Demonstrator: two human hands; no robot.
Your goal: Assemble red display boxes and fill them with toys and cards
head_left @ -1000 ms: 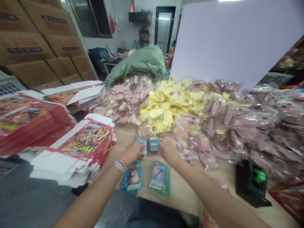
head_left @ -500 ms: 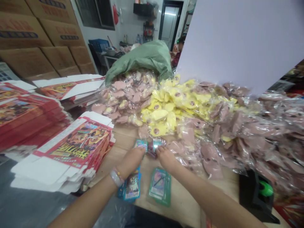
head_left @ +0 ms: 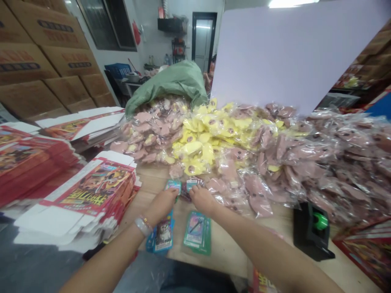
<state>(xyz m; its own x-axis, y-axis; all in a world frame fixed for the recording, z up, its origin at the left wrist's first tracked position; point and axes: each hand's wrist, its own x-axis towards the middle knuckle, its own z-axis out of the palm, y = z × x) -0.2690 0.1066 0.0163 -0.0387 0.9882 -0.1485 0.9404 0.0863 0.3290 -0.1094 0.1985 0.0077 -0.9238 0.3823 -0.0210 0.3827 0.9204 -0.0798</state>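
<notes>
My left hand (head_left: 161, 204) and my right hand (head_left: 202, 200) rest close together on a wooden table (head_left: 232, 244), both closed over small card packs. The left fingers pinch a blue-green pack (head_left: 173, 186). Under the right fingers lies a dark purple pack (head_left: 192, 184). A bracelet sits on my left wrist. Nearer me lie a blue stack of cards (head_left: 161, 236) and a green stack of cards (head_left: 198, 231). Just beyond my hands spreads a big heap of pink and yellow plush toys in clear bags (head_left: 244, 146).
Flat red printed cartons (head_left: 88, 195) are stacked at my left, with more behind them. A black tape dispenser (head_left: 313, 230) stands at the right. A green sack (head_left: 171, 81) spills toys at the back. Brown boxes (head_left: 45, 53) line the left wall. A white board (head_left: 290, 53) leans behind.
Both hands have stayed on the small packs and drawn slightly closer together. The view has shifted a little to the right and down.
</notes>
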